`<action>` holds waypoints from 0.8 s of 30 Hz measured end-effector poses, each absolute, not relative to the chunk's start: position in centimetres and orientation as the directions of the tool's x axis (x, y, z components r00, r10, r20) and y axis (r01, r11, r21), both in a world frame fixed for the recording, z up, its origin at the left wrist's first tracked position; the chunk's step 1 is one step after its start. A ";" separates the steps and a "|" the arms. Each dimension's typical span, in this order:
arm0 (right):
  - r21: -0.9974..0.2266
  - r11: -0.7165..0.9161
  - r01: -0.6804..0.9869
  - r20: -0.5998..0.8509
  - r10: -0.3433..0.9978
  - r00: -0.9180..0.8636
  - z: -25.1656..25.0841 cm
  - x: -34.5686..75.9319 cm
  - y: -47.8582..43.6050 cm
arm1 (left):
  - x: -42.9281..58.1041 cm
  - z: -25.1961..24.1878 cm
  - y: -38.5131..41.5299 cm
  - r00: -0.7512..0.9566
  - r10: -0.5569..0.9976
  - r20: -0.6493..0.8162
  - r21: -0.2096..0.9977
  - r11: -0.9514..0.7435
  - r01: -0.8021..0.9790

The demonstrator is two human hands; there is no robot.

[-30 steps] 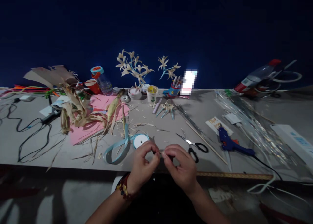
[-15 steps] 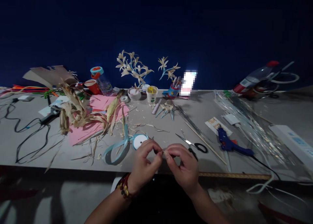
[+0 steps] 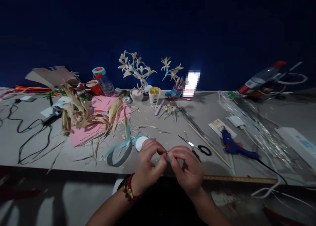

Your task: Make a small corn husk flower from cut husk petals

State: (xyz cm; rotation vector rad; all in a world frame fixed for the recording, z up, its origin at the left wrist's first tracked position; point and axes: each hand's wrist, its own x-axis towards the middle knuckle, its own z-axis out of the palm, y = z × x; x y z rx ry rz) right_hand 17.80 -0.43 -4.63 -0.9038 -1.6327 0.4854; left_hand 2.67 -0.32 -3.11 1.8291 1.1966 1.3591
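Note:
My left hand (image 3: 148, 163) and my right hand (image 3: 186, 168) meet at the near edge of the grey table (image 3: 172, 133), fingertips pinched together on a small pale scrap that I cannot make out. A red bead bracelet (image 3: 128, 188) circles my left wrist. Just behind my left hand lies a roll of light blue ribbon (image 3: 139, 143) with a loose loop trailing left. Black-handled scissors (image 3: 197, 147) lie just past my right hand.
Dried corn husks (image 3: 79, 115) on pink paper (image 3: 98, 120) lie at left, black cables (image 3: 29, 133) further left. A blue glue gun (image 3: 233, 143), thin sticks (image 3: 204, 140) and clear wrapping (image 3: 254, 127) lie right. Husk flowers (image 3: 135, 68), cups (image 3: 154, 95) and a jar (image 3: 102, 79) line the back.
Both hands have stayed pinched together and drifted slightly right and towards me; the fingers have shifted a little on the small scrap.

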 end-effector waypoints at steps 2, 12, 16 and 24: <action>-0.723 0.619 0.307 0.641 0.767 -0.038 -4.9 17.9 -0.6 | 2.6 -3.6 -0.3 0.051 0.892 0.448 0.826 -0.436 0.359; -0.722 0.625 0.297 0.654 0.756 -0.002 -4.8 18.0 -0.5 | 2.4 -2.8 -0.4 0.093 0.905 0.416 0.855 -0.424 0.300; -0.708 0.630 0.320 0.665 0.746 0.003 -4.7 17.7 -0.5 | 3.2 -2.8 -0.3 0.058 0.911 0.409 0.866 -0.407 0.290; -0.669 0.654 0.352 0.703 0.711 0.017 -5.2 17.5 -0.8 | 2.7 -4.2 -0.5 -0.039 0.919 0.392 0.871 -0.357 0.338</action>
